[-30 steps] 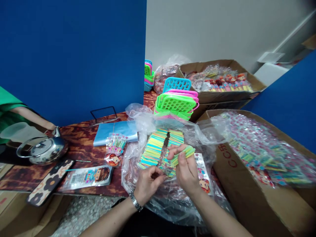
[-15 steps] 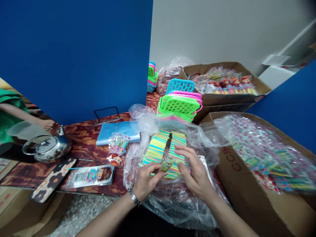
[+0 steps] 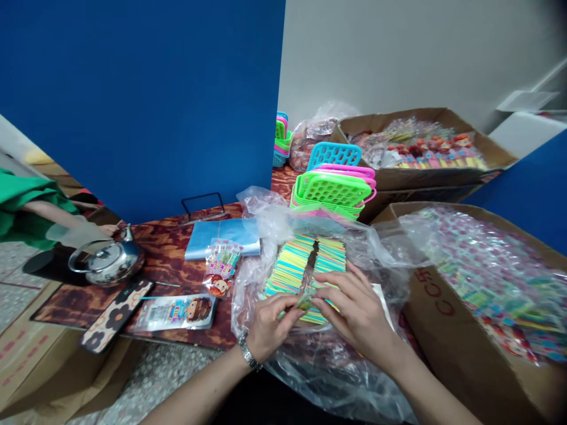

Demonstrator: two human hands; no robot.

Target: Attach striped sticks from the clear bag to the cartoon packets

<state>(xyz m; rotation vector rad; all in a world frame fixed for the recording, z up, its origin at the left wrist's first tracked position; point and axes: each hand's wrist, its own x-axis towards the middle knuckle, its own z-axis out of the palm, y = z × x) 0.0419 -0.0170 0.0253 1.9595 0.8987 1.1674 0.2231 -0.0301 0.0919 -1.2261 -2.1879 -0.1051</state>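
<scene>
My left hand, with a metal watch on its wrist, pinches a small clear packet with green and yellow in it. The fingers of my right hand have closed on the packet's other side. Under both hands lie thin yellow, blue and green sticks in two rows, inside a large open clear plastic bag. Left of the bag are a filled packet with a red-haired figure and a flat printed pouch.
Stacked green, pink and blue baskets stand behind the bag. Cartons of packets are at the right. A kettle, a flowered phone case and blue film lie left. Another person's arm reaches in at far left.
My right hand has come in to the packet and its fingers have closed on it. The whole view has shifted, so things appear further right. The other person's hand is still near the kettle.
</scene>
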